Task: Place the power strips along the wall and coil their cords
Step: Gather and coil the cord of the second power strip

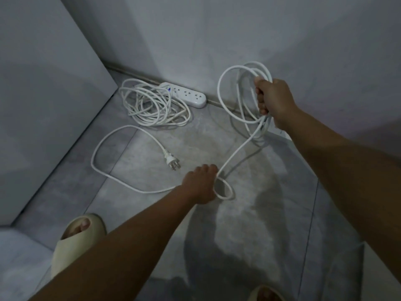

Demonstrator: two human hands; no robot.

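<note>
The right hand (271, 98) gripped a bundle of loops of the white cord (261, 124), raised before the wall (217, 29). The left hand (201, 183) was curled round the same cord's loose run, low over the floor (271, 203). Its plug (173, 162) lay free on the tiles. One power strip (187, 95) sat against the wall beside its coiled cord (152, 105) (a rather loose heap). The next loop should probably match the held ones, with the left hand feeding slack untwisted so the small kink beside it isn't wound in.
</note>
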